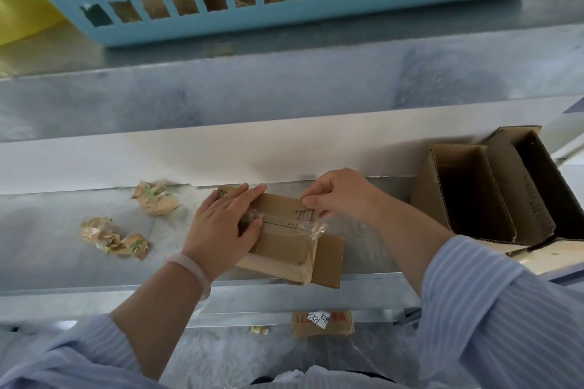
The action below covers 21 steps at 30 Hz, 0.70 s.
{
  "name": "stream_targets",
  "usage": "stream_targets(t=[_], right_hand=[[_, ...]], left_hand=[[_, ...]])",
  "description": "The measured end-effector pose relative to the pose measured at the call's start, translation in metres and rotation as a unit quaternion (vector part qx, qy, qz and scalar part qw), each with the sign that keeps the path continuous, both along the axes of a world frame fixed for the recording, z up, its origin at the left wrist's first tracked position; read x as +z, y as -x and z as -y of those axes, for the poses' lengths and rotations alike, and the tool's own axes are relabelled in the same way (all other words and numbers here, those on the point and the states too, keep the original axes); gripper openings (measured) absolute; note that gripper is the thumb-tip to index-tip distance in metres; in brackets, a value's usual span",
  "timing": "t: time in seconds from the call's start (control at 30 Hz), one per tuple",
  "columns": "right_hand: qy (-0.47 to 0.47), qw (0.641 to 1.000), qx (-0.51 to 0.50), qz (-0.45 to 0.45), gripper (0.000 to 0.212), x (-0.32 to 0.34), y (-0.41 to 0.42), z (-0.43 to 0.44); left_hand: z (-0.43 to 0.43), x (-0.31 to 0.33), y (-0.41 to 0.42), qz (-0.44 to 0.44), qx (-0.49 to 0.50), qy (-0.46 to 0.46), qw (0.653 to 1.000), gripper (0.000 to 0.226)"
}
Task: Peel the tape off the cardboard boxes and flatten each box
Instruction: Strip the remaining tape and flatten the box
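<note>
Right hand (341, 196) is pinching the clear tape (313, 226), fingertips pressed together on it. Left hand (224, 224) is pressing flat, fingers straight, on the small cardboard box (281, 246). The box is lying on the metal table (63, 246), with crumpled tape wads (156, 202) left of it and open cartons (474, 193) right.

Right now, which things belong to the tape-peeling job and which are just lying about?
Job: cardboard box, clear tape, left hand pressing the box, right hand pinching the tape, open boxes at right.
Lying about: blue basket, crumpled wads, yellow bag, labelled cardboard piece.
</note>
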State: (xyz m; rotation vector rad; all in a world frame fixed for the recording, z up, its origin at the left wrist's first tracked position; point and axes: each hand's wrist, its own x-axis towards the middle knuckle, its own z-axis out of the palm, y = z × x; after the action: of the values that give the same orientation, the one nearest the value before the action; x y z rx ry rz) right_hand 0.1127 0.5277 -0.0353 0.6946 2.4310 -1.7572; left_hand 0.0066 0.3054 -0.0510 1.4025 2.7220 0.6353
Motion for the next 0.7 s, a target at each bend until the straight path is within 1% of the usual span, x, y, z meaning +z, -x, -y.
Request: stream_targets(t=[0.1,0.17,0.3,0.33,0.47,0.53,0.6,0.7], right_hand=[[0.024,0.999,0.03,0.019,0.013,-0.002,0.0,-0.004],[0.028,0.998,0.047,0.014,0.015,-0.003,0.0,-0.005],[-0.012,0.998,0.054,0.017,0.002,-0.004,0.0,-0.01],[-0.01,0.998,0.056,0.024,0.004,-0.004,0.0,-0.011],[0.072,0.996,0.035,0.051,0.016,-0.014,-0.008,-0.011],[0.081,0.994,0.019,0.065,0.016,-0.024,-0.018,-0.007],[0.092,0.995,0.0,0.04,0.019,-0.035,-0.028,-0.001],[0.081,0.996,-0.015,-0.046,0.027,-0.047,-0.041,0.009]], left_hand=[[-0.001,0.0,0.0,0.002,0.004,0.001,1.0,0.053],[-0.001,0.0,0.0,0.001,0.003,0.003,1.0,0.053],[0.0,0.001,0.002,0.004,-0.008,0.009,1.0,0.054],[0.001,0.002,0.003,0.007,-0.015,0.01,1.0,0.054],[0.003,0.004,0.005,0.009,-0.053,0.017,0.998,0.047],[0.003,0.004,0.005,-0.002,-0.06,0.035,0.998,0.051],[0.004,0.004,0.004,-0.014,-0.063,0.044,0.997,0.056],[0.003,0.003,0.004,-0.015,-0.059,0.053,0.997,0.057]])
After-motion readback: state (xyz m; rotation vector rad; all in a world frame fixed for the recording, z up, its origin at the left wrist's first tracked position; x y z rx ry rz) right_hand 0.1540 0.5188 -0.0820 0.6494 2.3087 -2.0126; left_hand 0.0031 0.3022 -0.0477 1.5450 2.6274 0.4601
